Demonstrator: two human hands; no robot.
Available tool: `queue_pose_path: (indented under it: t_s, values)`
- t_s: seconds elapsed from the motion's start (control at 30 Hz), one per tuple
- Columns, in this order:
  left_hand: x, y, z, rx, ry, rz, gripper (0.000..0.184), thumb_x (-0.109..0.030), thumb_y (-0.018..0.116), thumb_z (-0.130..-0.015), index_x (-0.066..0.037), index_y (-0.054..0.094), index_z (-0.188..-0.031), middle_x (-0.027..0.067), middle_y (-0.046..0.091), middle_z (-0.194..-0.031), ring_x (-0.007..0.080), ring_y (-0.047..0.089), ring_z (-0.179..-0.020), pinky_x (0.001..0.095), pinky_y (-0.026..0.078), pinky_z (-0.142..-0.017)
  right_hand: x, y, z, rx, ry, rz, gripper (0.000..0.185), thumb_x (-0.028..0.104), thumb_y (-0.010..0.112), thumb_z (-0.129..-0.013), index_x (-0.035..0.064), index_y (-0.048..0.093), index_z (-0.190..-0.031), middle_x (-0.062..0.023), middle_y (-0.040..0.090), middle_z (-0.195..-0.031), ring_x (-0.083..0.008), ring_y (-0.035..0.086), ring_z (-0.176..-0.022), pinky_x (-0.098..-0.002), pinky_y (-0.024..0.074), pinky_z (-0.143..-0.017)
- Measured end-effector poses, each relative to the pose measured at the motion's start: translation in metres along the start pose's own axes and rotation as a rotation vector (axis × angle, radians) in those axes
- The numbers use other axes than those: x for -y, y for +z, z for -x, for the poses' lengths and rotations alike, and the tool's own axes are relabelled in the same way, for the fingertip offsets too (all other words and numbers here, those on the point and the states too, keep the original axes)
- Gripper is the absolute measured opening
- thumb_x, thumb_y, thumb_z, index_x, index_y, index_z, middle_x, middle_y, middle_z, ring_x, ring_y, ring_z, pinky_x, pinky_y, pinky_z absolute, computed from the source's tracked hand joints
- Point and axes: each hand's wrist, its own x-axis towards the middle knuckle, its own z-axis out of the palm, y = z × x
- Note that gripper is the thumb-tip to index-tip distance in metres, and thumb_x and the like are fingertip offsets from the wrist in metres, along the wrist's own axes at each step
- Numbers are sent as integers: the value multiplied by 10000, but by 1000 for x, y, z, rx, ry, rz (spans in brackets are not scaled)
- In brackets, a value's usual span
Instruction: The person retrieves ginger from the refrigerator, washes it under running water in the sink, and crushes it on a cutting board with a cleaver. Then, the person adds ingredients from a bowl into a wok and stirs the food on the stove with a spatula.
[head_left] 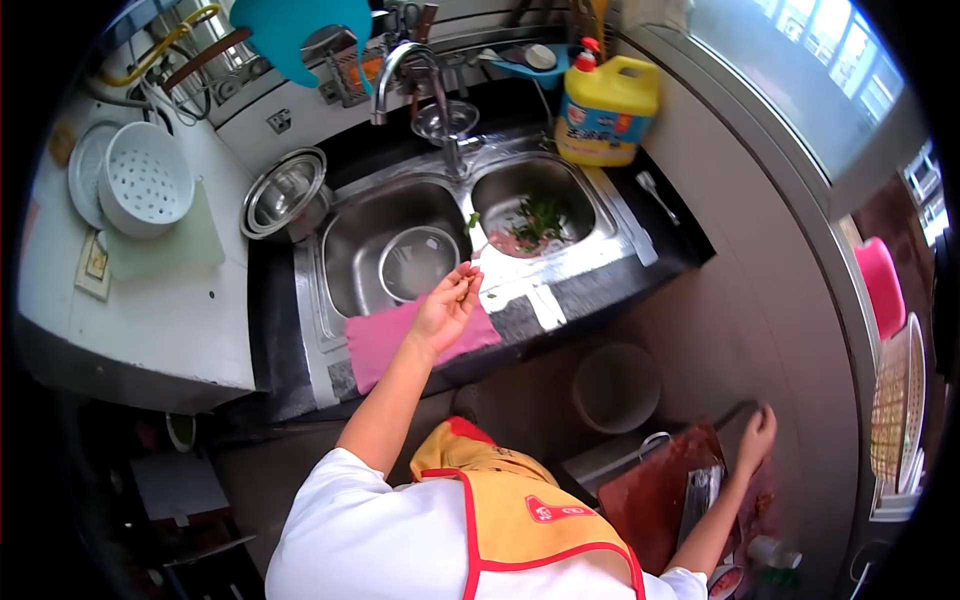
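My left hand [448,310] is over the front edge of the double sink, above the pink cloth [375,345]. Its fingers are curled together, and anything between them is too small to make out. In the left basin [345,235] sits a clear round bowl [420,262]. Green leafy scraps [540,220] lie in the right basin [487,200]. Low on the right, my right hand [758,440] is closed beside a reddish-brown board [650,490]. A thin dark shape [737,411] meets its fingers; what it is, I cannot tell.
A faucet [440,100] rises behind the basins. The yellow jug [610,110] stands at the back right, and stacked metal bowls [288,195] at the left. A white colander [147,180] is on the left counter. Below the sink is a round bucket [616,388].
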Motion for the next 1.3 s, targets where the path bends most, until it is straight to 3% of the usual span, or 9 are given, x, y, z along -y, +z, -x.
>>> queue_pose_path:
  t_s: [0.13,0.23,0.27,0.4,0.47,0.57,0.67,1.23,1.3]
  values:
    - [-59,-54,-61,-16,0,152,215,12,424,-897,35,487,-1102,150,546,-1082,243,538,-1061,291,461,-939,265,130,-14,378,-206,-438,228,96,538,-849,14,600,-1052,-141,629,-995,-216,611,-925,-301,469,-807]
    - [-82,-62,-92,-12,1,219,214,-38,384,-926,51,488,-1090,164,554,-1078,265,540,-1064,320,466,-938,379,281,-33,608,-331,-735,294,75,551,-831,23,560,-1120,-155,618,-1044,-237,615,-948,-303,480,-800]
    - [-88,-63,-100,-16,-7,246,222,-58,371,-935,54,486,-1088,169,555,-1082,275,539,-1070,328,466,-939,424,313,-42,628,-376,-677,334,119,563,-830,26,541,-1150,-181,584,-1111,-278,589,-1004,-329,469,-830]
    - [-96,-67,-116,-48,-64,374,245,-132,361,-955,54,481,-1059,198,533,-1131,304,515,-1109,357,450,-958,532,441,-82,247,-588,-459,359,177,570,-836,-20,536,-1134,-180,612,-959,-258,609,-892,-289,457,-792]
    - [-95,-74,-121,-58,-92,442,298,-192,359,-964,60,480,-1069,208,504,-1177,300,482,-1151,355,435,-978,550,464,-99,505,-499,-310,324,154,538,-847,-31,548,-1114,-166,627,-919,-215,618,-816,-297,478,-740]
    - [-100,-78,-123,-102,-117,498,299,-193,358,-963,65,481,-1054,218,506,-1170,302,492,-1139,354,439,-974,544,483,-110,772,-354,-561,256,71,463,-875,-53,564,-1075,-115,635,-898,-122,609,-721,-243,507,-635]
    - [-104,-80,-130,-94,-150,544,290,-183,363,-961,70,483,-1036,223,510,-1157,302,505,-1123,352,444,-970,545,476,-111,902,-154,-748,250,58,441,-899,-55,545,-1096,-101,613,-921,-128,604,-748,-228,520,-684]
    - [-115,-83,-139,-136,-90,540,251,-136,375,-949,71,509,-995,210,555,-1082,299,545,-1066,349,471,-936,553,456,-115,1062,53,-839,273,87,435,-925,-21,504,-1167,-97,578,-1006,-152,596,-860,-255,522,-759]
    - [-117,-87,-141,-142,-94,550,250,-134,374,-948,71,510,-995,208,556,-1083,298,543,-1068,348,472,-932,551,456,-115,1066,56,-822,302,103,477,-904,-22,494,-1178,-126,581,-1052,-213,598,-905,-309,494,-809]
